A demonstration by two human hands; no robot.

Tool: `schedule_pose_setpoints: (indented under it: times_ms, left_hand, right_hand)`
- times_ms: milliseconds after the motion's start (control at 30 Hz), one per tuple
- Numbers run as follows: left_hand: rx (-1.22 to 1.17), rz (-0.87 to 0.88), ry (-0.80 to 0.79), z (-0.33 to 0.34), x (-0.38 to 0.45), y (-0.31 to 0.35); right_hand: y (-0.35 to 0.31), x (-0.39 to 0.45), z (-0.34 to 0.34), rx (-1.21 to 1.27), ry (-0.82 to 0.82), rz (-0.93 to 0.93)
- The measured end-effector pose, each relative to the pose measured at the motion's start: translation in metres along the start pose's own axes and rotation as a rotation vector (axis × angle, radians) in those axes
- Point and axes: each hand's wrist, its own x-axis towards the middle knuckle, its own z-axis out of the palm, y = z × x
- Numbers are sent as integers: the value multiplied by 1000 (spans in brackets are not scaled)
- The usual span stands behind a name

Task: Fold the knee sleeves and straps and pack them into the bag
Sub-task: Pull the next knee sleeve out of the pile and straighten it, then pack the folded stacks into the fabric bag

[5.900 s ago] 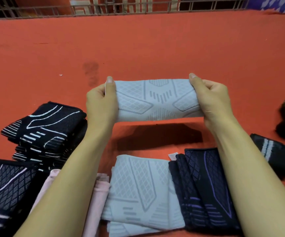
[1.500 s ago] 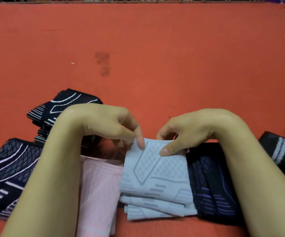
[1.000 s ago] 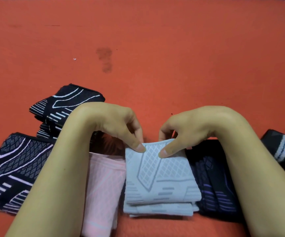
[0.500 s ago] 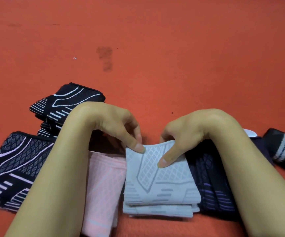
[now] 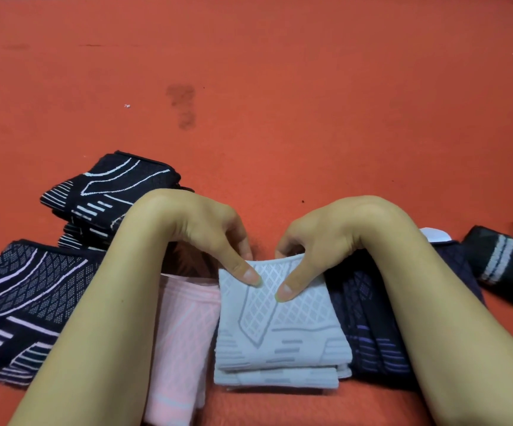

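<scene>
Both hands, left hand (image 5: pixel 206 238) and right hand (image 5: pixel 319 244), pinch folded light-grey knit knee sleeve (image 5: pixel 279 321) atop grey stack; next, release, grab another.

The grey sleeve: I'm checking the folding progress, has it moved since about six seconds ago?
Yes. The grey sleeve has come down from the air onto the grey pile between the pink sleeve and the navy sleeve; both hands pinch its far edge.

An orange-red table (image 5: pixel 310 103) is carrying folded knee sleeves in a row: black-and-white ones (image 5: pixel 107 195), a pink one (image 5: pixel 184 333), a grey stack (image 5: pixel 279 342), navy ones (image 5: pixel 369 327).
</scene>
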Motion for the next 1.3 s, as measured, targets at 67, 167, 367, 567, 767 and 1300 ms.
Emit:
schedule_pose_setpoints:
  times_ms: [67,167,367,567,767,1300]
  left_hand:
    - [15,-1,-25,1,5,3]
    - [52,-2,-32,2,6,4]
    - [92,77,143,-3,1,22]
    - [68,193,395,-13,-8,72]
    - [139,284,309,2,-7,144]
    - [283,410,426,60,76,291]
  right_hand:
    - [0,1,0,-18,0,0]
    - [-2,1,0,-39,5,15]
    - [11,-22,-1,40,292,85]
    - [56,-86,16,176,665,157]
    - [108,-170,70,199,865,349]
    - [269,-298,189,350,1054,749]
